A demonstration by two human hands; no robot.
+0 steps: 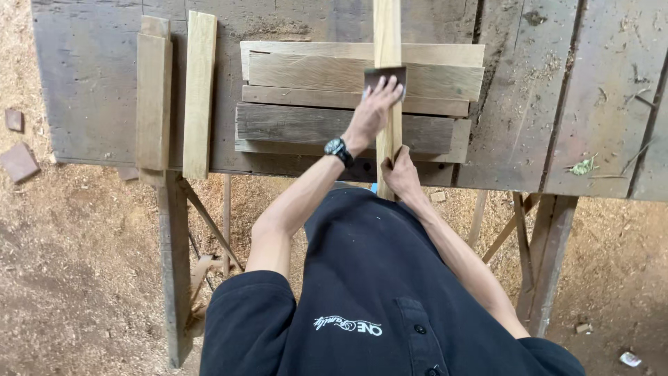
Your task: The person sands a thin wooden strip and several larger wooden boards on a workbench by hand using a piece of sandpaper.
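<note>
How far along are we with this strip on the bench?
Possibly done: a pale slat lies aside on the bench. In hand: the left hand presses a dark sheet on the long strip, and the right hand grips its near end. Left: the greyer boards stacked beneath look untouched. How much of the strip is smoothed cannot be told.

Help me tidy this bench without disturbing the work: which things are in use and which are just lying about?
In use: left hand, dark sanding sheet, long wood strip, right hand.
Lying about: stacked boards, two planks at the left, scrap blocks on the sawdust.
</note>
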